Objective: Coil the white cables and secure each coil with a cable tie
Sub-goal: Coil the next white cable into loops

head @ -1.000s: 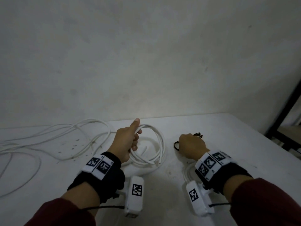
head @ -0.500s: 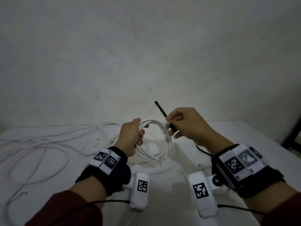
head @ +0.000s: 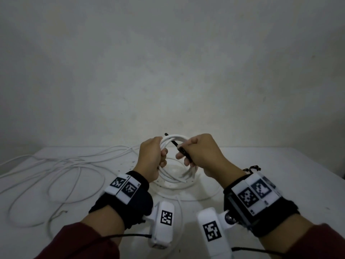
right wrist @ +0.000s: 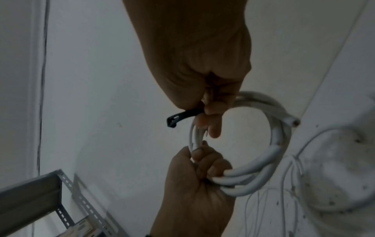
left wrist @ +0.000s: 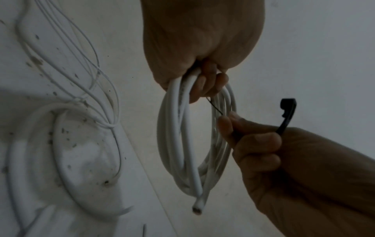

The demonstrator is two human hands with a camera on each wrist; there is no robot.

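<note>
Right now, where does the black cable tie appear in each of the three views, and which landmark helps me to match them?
Head: the black cable tie is at centre, crossing the top of the white coil.
Left wrist: right of centre, its head curving above the right hand.
Right wrist: left of centre, sticking out from the right hand's fingers.
Shared landmark: the white coil, gripped by the left hand.

One coil of white cable [head: 173,144] in the air. One black cable tie [head: 182,149]. Two hands: left hand [head: 151,161], right hand [head: 203,156]. Loose white cables [head: 61,165] on the desk [head: 280,174]: tangled, number unclear. One thick cable loop [left wrist: 61,160] flat on the desk. One metal shelf frame [right wrist: 50,200].
</note>
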